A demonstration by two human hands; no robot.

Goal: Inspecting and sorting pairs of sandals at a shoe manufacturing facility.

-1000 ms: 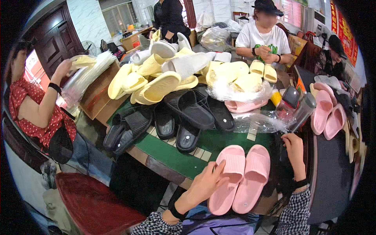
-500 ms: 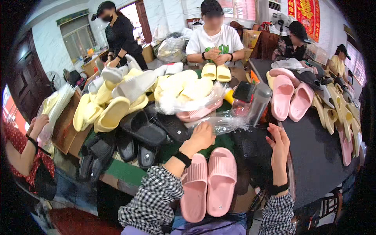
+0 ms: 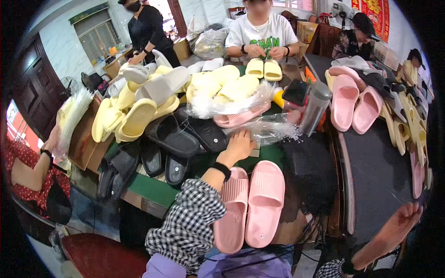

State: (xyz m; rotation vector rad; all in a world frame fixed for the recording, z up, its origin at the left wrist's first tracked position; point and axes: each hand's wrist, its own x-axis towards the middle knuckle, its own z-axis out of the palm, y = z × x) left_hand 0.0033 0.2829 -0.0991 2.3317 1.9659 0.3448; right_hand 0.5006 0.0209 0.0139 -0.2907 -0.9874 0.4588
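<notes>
A pair of pink slippers lies side by side right in front of me, with ribbed straps and the toes pointing away. My left hand rests just beyond their toes, fingers spread at the near edge of clear plastic bags; whether it grips the plastic does not show. Far out at the lower right, beside the dark tabletop's near edge, is my right hand. It is slightly blurred, its fingers stretched out and nothing visible in it. Black slippers lie left of my left hand.
Yellow slippers and grey ones are heaped at the left. A grey bottle and a phone stand beyond the bags. More pink slippers lie on the right-hand table. Several people work around the tables.
My right hand has swung away from beside the bags, down to the far lower right. My left hand stays by the plastic bags. The view has shifted slightly.
</notes>
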